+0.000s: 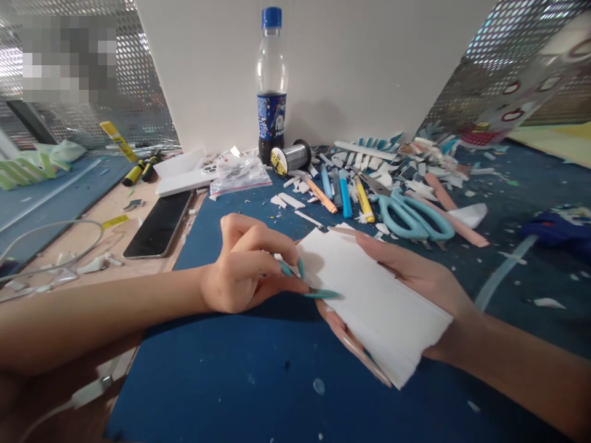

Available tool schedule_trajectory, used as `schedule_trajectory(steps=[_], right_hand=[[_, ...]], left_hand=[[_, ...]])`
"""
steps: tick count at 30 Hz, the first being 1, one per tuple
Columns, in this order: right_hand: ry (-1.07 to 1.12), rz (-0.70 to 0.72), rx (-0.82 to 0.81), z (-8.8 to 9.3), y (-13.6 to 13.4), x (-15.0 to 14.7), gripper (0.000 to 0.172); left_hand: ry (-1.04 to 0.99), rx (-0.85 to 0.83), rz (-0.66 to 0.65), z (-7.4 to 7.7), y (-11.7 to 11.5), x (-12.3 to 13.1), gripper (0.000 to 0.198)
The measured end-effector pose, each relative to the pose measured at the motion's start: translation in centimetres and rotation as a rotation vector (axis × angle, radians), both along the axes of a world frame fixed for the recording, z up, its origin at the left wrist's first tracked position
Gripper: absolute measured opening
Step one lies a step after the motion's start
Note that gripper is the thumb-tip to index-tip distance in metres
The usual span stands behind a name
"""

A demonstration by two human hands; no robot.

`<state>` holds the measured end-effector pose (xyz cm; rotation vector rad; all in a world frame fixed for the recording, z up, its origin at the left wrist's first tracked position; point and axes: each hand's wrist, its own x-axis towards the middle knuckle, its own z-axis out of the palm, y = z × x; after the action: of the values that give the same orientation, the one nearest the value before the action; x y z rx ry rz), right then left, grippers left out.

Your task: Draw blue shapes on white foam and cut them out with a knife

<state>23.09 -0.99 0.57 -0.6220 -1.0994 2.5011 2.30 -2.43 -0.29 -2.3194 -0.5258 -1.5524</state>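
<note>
A folded piece of white paper (373, 301) with rough, torn-looking edges lies slanted across my right hand (415, 277). My right thumb runs along its far edge, and the other fingers support it from below and from the near side. At its left end my left hand (258, 264) is closed in a pinch, with long teal nails at the paper's edge. One of those nails rests flat on the paper's face. A small white bit shows between the left fingers. Both hands are just above a dark blue mat (221, 381).
Behind my hands lie light-blue scissors (410, 215), coloured sticks (345, 194), a wire spool (290, 159) and a heap of white scraps (415, 163). A cola bottle (271, 86) stands against a white panel (351, 55). To the left are a phone (159, 224) and a cable (90, 392).
</note>
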Motion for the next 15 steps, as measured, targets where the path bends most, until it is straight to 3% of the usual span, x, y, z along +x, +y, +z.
schedule_trajectory(steps=[4, 15], right_hand=[[0.092, 0.006, -0.174, 0.80, -0.43, 0.13, 0.033], [0.150, 0.009, -0.140, 0.84, -0.67, -0.20, 0.029]], left_hand=[[0.016, -0.047, 0.037, -0.01, -0.37, -0.01, 0.033], [-0.013, -0.165, 0.085, -0.81, -0.56, 0.24, 0.026]])
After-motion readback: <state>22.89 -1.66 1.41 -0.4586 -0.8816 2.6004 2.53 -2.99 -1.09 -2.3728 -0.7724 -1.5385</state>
